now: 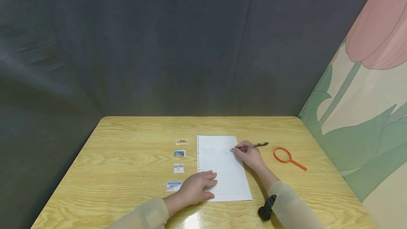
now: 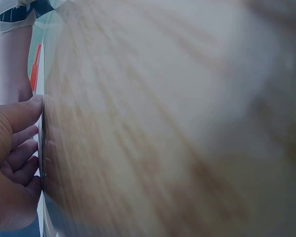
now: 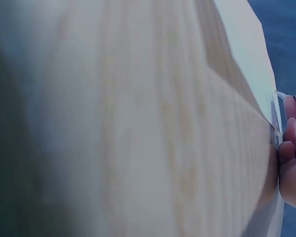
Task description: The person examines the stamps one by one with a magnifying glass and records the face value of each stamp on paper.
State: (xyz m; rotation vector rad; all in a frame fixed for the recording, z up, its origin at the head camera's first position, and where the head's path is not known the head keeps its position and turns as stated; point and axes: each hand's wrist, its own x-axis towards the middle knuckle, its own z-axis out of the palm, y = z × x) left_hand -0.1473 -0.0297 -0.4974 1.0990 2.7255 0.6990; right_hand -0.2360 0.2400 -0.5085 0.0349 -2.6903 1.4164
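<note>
A lined sheet of paper (image 1: pixel 225 176) with punched holes down its left edge lies on the wooden table. Faint handwriting runs along its upper part, reading roughly "150%" and "80". My right hand (image 1: pixel 251 156) pinches a dark pen (image 1: pixel 262 144), its tip at the end of the second figure. In the right wrist view the right hand (image 3: pixel 293 143) rests at the paper's edge, the pen mostly hidden. My left hand (image 1: pixel 198 186) lies with fingers spread on the sheet's lower left. The left wrist view shows the left hand (image 2: pixel 15 158) low against the surface.
Several small picture stamps stand in a column left of the paper, among them a blue-green one (image 1: pixel 180 153) and one (image 1: pixel 174 186) beside the left wrist. An orange magnifying glass (image 1: pixel 289 159) lies on the right. A dark curtain (image 1: pixel 190 45) hangs behind the table (image 1: pixel 127 158).
</note>
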